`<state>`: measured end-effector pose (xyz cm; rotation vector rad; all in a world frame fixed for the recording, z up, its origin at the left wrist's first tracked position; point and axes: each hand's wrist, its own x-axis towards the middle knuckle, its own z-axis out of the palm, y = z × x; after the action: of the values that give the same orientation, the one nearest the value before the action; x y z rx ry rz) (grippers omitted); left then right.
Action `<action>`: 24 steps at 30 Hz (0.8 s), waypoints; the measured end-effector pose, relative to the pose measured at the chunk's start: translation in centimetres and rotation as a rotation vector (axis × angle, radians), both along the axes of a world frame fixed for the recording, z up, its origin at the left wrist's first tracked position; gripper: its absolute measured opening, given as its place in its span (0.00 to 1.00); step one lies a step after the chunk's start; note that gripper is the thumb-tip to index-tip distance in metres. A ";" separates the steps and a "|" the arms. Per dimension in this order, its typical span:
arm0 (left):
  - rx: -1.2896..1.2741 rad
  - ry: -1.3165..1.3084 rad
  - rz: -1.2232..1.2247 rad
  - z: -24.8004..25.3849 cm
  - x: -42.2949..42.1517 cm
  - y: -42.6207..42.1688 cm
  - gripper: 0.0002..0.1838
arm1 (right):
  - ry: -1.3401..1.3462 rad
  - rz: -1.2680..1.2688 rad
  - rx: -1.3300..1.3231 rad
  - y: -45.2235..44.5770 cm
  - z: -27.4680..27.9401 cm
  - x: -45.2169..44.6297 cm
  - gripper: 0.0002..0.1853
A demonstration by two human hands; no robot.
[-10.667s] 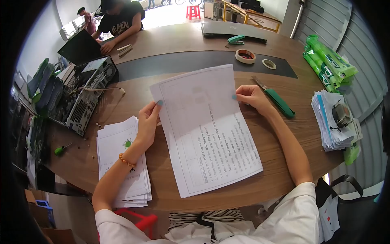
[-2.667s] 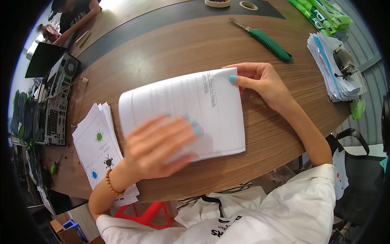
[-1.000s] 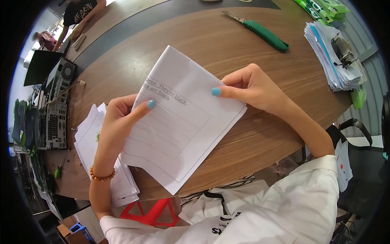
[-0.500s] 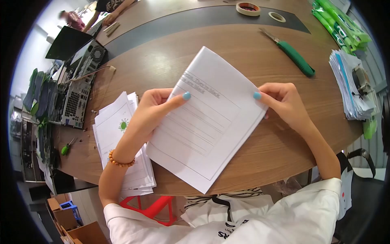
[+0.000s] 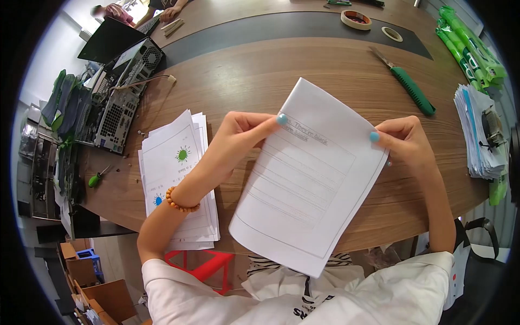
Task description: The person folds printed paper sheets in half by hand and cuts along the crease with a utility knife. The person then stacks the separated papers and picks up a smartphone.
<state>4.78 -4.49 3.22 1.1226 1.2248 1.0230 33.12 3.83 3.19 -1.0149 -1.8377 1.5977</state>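
Both hands pinch a white printed worksheet (image 5: pixel 303 189), which has ruled lines and a few printed words near its upper part. My left hand (image 5: pixel 246 132) grips its upper left edge, thumb on top and fingers beneath. At the upper right edge my right hand (image 5: pixel 403 141) closes on it in the same way. The worksheet hangs tilted over the table's front edge, its lower corner above my lap. Under my left forearm lies a stack of printed sheets (image 5: pixel 173 146) with green and blue splat pictures.
On the wooden table (image 5: pixel 227 70) lie a green-handled utility knife (image 5: pixel 411 89), tape rolls (image 5: pixel 356 20) and a small green screwdriver (image 5: pixel 97 177). An opened computer case (image 5: pixel 122 103) stands left. Clipped papers (image 5: pixel 476 130) and green packets (image 5: pixel 468 49) line the right. Another person's hand (image 5: pixel 170 13) rests far left.
My hands and the worksheet have shifted right in view, and my left hand has moved up along its edge. The whole scene has also shifted slightly right and down.
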 end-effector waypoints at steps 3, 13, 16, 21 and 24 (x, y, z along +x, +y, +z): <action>-0.068 0.056 -0.098 0.2 -0.2 -0.1 0.17 | -0.002 -0.066 0.053 1.1 -0.5 0.8 0.11; -0.106 0.103 -0.176 -0.2 -0.6 -0.2 0.13 | 0.038 -0.190 0.177 2.8 -1.1 2.0 0.12; -0.085 0.137 -0.194 -0.2 -0.8 0.0 0.13 | 0.056 -0.221 0.160 3.1 -1.3 2.2 0.12; -0.051 0.170 -0.138 -0.4 -0.7 0.0 0.13 | 0.070 -0.253 0.171 3.3 -1.4 2.4 0.12; -0.043 0.237 -0.174 -0.5 -1.2 0.3 0.15 | 0.093 -0.298 0.170 3.5 -1.3 2.5 0.13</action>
<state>3.56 -4.24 2.74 1.3202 1.3027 0.7440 35.67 7.31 1.92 -1.0612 -1.6402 1.2694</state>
